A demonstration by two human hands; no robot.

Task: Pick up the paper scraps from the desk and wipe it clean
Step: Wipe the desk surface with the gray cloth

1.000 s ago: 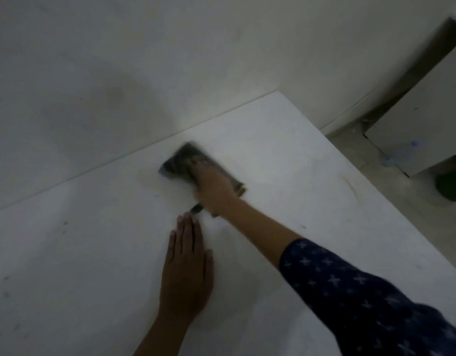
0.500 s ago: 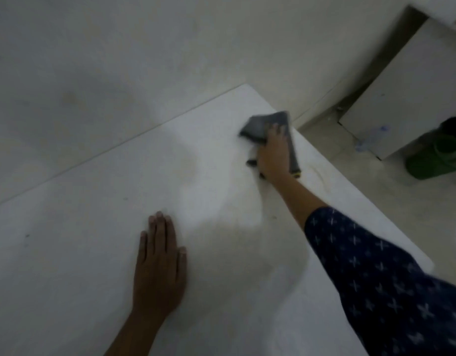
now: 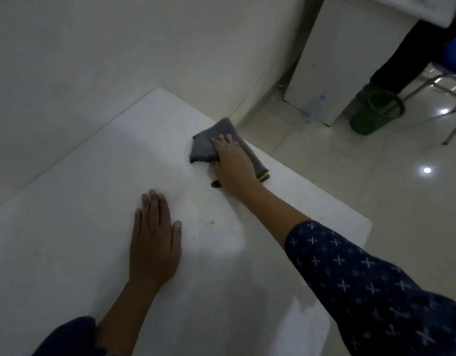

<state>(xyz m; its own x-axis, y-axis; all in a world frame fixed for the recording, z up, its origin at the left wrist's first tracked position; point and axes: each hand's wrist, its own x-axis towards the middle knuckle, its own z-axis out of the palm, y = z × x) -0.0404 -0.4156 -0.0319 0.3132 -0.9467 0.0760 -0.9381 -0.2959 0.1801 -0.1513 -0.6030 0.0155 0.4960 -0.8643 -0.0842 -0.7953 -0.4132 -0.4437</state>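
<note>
**A:** How is the cloth held?

**B:** The right hand (image 3: 232, 163) lies palm down on the grey cloth (image 3: 205, 146), with its fingers stretched out, pressing it onto the desk (image 3: 93, 201). Nothing I can see curls round it. The thumb is out of sight.

**A:** What else is hidden?

**B:** The middle of the cloth, under the palm. A dark corner pokes out beside the wrist, and an end with yellow-green trim shows to the hand's right.

**A:** Room to move?

**B:** Little ahead: the desk's edge runs just beyond the fingertips and just right of the cloth. Back toward the left hand (image 3: 155, 242), which lies flat with its fingers together, the white top spreads wide.

**A:** And the room?

**B:** Dim. There is a pale wall (image 3: 119, 60) beyond the desk. Past the edge are a glossy tiled floor (image 3: 350, 188), a white cabinet (image 3: 337, 60), a blurred bottle (image 3: 315, 106) at its foot and a green bucket (image 3: 376, 111).
</note>
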